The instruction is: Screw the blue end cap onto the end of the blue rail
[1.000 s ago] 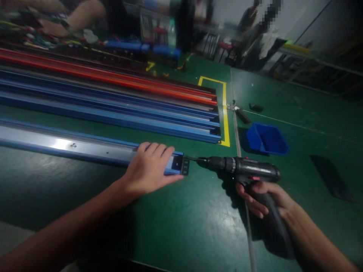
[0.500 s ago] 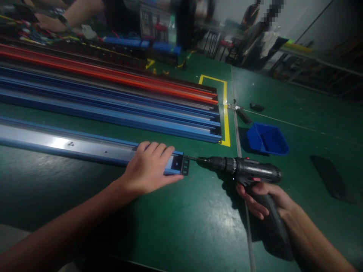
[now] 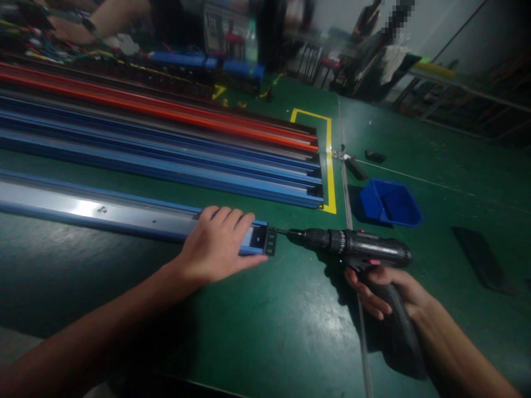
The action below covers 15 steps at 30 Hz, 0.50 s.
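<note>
In the head view, the left hand [image 3: 218,246] was clasped over the end of a blue-edged rail [image 3: 133,215], its fingers over the far side and its thumb along the near side, pinning it on the green tabletop [image 3: 290,315]. The rail ran off to the left of that hand, and its black end plate [image 3: 271,243] stuck out just past the fingers on the right. The right hand [image 3: 409,287] was wrapped around the grip of a black drill [image 3: 365,247], whose thin bit [image 3: 284,231] pointed back toward the left hand and met, or nearly met, the plate's upper corner; whether it sat in a screw could not be told. Over the last second hardly anything had shifted: both hands kept their holds and the bit stayed lined up with the same corner, so the work seemed to remain at that one spot. Beyond the left hand lay a row of blue rails [image 3: 166,160] and an orange rail [image 3: 186,108], while a blue bin [image 3: 373,207] sat beyond the right hand, near the drill.
</note>
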Each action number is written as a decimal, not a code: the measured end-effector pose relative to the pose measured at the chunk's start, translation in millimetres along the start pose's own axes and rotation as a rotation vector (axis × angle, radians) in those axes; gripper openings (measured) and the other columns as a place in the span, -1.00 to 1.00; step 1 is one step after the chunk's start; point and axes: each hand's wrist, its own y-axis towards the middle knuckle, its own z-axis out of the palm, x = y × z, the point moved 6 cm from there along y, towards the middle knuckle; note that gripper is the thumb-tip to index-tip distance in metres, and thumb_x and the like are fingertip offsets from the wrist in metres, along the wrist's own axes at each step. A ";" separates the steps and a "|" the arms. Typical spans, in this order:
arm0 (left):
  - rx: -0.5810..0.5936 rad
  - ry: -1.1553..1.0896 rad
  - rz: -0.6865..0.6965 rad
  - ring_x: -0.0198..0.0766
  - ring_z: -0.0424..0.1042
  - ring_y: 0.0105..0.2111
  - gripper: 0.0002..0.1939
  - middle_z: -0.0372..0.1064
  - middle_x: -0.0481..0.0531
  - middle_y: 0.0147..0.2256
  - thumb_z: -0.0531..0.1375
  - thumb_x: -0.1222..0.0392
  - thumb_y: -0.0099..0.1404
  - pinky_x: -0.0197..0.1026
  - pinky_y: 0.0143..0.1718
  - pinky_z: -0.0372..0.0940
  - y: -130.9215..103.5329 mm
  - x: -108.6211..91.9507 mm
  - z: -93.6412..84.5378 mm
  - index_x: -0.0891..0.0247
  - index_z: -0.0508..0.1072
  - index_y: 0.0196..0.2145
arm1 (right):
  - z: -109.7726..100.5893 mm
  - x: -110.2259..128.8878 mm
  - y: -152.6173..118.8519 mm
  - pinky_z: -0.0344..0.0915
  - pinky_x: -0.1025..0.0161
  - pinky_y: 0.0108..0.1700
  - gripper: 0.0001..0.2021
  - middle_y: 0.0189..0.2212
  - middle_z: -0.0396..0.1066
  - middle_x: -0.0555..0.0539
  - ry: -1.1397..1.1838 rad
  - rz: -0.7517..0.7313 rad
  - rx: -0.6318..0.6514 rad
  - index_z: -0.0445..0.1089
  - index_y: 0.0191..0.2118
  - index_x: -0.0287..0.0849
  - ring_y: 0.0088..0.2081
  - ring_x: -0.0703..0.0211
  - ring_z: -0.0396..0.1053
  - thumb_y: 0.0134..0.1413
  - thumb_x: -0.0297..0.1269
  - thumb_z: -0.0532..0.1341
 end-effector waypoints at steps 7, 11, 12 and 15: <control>-0.006 0.008 0.003 0.10 0.37 -0.16 -0.24 0.42 0.21 -0.13 0.01 -0.44 0.22 0.16 -0.11 0.22 -0.5 -0.8 -1.3 0.31 0.37 0.02 | -1.2 -0.4 -0.1 0.43 0.36 -0.52 -0.73 -0.44 0.40 -0.08 -0.020 0.012 -0.024 0.48 -0.13 -0.40 -0.66 0.41 0.28 0.13 -0.32 0.20; -0.018 0.011 0.005 0.11 0.38 -0.15 -0.23 0.43 0.23 -0.12 0.02 -0.44 0.22 0.16 -0.12 0.22 -1.2 -1.3 -1.6 0.32 0.38 0.02 | 2.2 1.2 0.0 0.39 0.39 -0.55 -0.75 -0.46 0.38 -0.05 -0.053 0.049 -0.092 0.49 -0.18 -0.34 -0.69 0.43 0.23 0.08 -0.27 0.25; -0.021 0.009 0.006 0.11 0.38 -0.15 -0.23 0.43 0.24 -0.12 0.02 -0.44 0.22 0.15 -0.12 0.22 -1.3 -1.3 -1.6 0.32 0.38 0.02 | 2.7 1.6 -0.1 0.39 0.39 -0.55 -0.76 -0.47 0.37 -0.05 -0.057 0.055 -0.108 0.50 -0.18 -0.33 -0.69 0.43 0.22 0.08 -0.27 0.25; -0.036 0.005 0.012 0.11 0.39 -0.15 -0.23 0.44 0.25 -0.13 0.02 -0.44 0.22 0.14 -0.12 0.22 -1.0 -1.3 -2.0 0.32 0.39 0.03 | 2.4 1.6 -0.2 0.40 0.39 -0.55 -0.76 -0.46 0.38 -0.06 -0.050 0.054 -0.115 0.50 -0.17 -0.33 -0.69 0.42 0.23 0.10 -0.30 0.23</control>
